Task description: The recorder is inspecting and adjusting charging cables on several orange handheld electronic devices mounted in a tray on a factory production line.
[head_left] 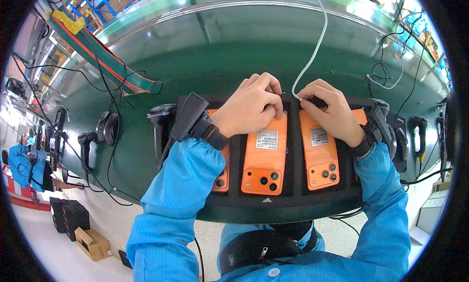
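Note:
Several orange phones lie back side up in a black foam tray (266, 201), each with a camera block at its near end. My left hand (251, 106) is curled over the far end of the middle-left phone (264, 157); its fingers are closed, and whatever they may hold is hidden. My right hand (331, 108) pinches the end of a white cable (315, 52) between thumb and fingers, above the far end of the phone (321, 157) to the right. White printed labels show on both these phones. Another orange phone (222, 180) is partly under my left forearm.
A black handheld scanner (160, 120) stands left of the tray, another scanner (87, 145) farther left. Black cables (105, 81) hang across the left side. Beyond the green table (215, 62) runs a metal-edged ledge (229, 13). A cardboard box (94, 244) sits on the floor.

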`<control>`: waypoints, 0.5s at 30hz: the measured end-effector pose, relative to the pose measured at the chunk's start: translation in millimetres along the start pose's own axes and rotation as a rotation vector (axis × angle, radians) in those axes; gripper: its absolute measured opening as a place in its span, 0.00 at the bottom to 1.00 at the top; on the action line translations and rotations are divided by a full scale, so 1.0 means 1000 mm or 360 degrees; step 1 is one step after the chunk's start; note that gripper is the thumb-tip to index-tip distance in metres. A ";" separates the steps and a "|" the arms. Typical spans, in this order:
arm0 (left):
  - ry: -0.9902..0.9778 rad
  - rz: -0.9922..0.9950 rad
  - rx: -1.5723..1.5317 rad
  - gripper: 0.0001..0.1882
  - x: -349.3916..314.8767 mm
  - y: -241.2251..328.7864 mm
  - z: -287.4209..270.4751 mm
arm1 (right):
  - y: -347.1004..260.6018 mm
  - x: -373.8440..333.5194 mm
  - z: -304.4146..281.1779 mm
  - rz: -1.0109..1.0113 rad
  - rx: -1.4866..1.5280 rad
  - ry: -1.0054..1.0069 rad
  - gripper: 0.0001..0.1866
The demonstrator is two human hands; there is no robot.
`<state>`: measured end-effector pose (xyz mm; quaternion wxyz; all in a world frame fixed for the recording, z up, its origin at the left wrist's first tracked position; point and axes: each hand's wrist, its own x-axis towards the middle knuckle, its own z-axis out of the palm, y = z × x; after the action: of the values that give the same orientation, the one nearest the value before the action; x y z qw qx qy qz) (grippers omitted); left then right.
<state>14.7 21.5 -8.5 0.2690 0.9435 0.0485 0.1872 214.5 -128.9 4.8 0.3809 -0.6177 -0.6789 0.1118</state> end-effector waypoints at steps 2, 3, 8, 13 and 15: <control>0.0017 -0.0001 0.0006 0.08 0.000 0.001 0.002 | 0.001 -0.001 0.000 -0.0003 -0.0008 -0.0005 0.09; 0.0036 -0.0004 0.0010 0.08 0.000 0.001 0.002 | 0.001 -0.001 0.001 -0.0001 0.0004 0.0001 0.08; 0.0241 0.0132 -0.0035 0.12 0.002 -0.005 0.008 | 0.005 0.003 0.005 -0.0098 -0.0019 0.0004 0.07; 0.0387 0.0268 0.0079 0.08 0.011 -0.006 0.021 | 0.005 -0.005 -0.006 0.0029 0.0002 0.0018 0.05; 0.0465 0.0167 0.0077 0.07 0.013 -0.007 0.032 | 0.014 -0.005 -0.006 -0.0038 -0.0019 0.0018 0.05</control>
<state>39.0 14.3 -32.5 0.2261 0.9137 0.0421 0.3351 228.2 -132.8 -1.8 0.3824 -0.6123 -0.6847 0.0998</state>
